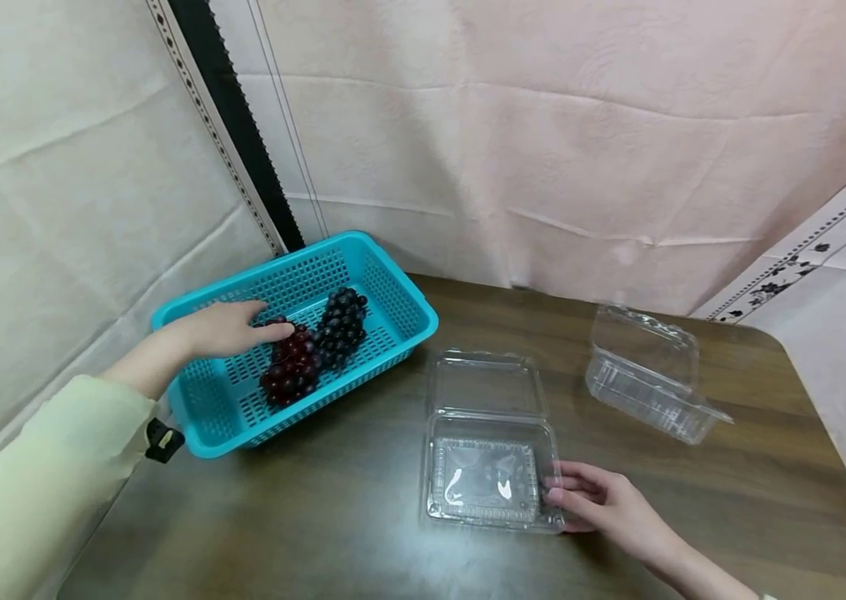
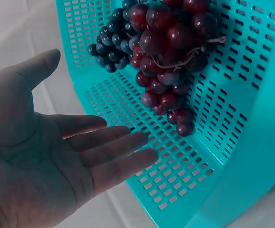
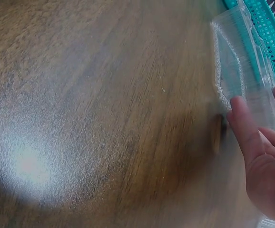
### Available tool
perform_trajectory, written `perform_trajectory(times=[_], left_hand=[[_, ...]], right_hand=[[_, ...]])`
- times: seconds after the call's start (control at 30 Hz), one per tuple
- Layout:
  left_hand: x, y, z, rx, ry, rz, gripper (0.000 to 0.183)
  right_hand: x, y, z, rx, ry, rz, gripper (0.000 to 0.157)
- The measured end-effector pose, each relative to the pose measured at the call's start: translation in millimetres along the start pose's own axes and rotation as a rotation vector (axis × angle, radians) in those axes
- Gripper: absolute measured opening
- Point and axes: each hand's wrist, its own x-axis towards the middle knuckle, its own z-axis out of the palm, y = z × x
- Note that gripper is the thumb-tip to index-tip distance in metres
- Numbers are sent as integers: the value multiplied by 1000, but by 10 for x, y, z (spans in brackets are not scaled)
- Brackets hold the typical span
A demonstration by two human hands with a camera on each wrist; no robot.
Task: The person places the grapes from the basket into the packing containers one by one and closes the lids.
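My left hand [image 1: 222,330] hovers over a turquoise plastic basket [image 1: 216,415], fingers extended and apart, palm facing the fruit. A bunch of dark red grapes [image 1: 291,368] lies in the basket just by its fingertips; the left wrist view shows a gap between that hand and the red grapes [image 2: 168,52]. Beside them is a bunch of black grapes [image 1: 342,325]. My right hand [image 1: 610,510] pinches the right rim of an unfolded clear plastic clamshell box [image 1: 486,479], thumb and fingers on either side of the wall [image 3: 230,61]. No fruit lies in this box.
A second clear clamshell box [image 1: 643,387] stands with its lid raised at the back right of the wooden table [image 1: 302,517]. Pale cloth [image 1: 543,167] hangs behind the table and along the sides. The basket sits against the left cloth.
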Motion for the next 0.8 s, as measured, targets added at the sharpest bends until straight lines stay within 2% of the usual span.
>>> perform_trajectory(times=[0.13, 0.3, 0.47, 0.63, 0.8], left_hand=[[44, -34, -47, -56, -60, -47, 93], [101, -76, -89, -203, -185, -121, 90], [155, -87, -112, -281, -278, -150, 84], [201, -81, -103, -393, -338, -177, 87], [240, -108, -80, -464, -374, -191, 89]], right_hand=[[-5, 0, 10, 0, 5, 14, 61], [-7, -5, 18, -5, 8, 25, 61], [-9, -5, 17, -9, 11, 43, 61], [-12, 3, 30, -10, 15, 46, 61], [-11, 4, 39, -8, 18, 45, 58]])
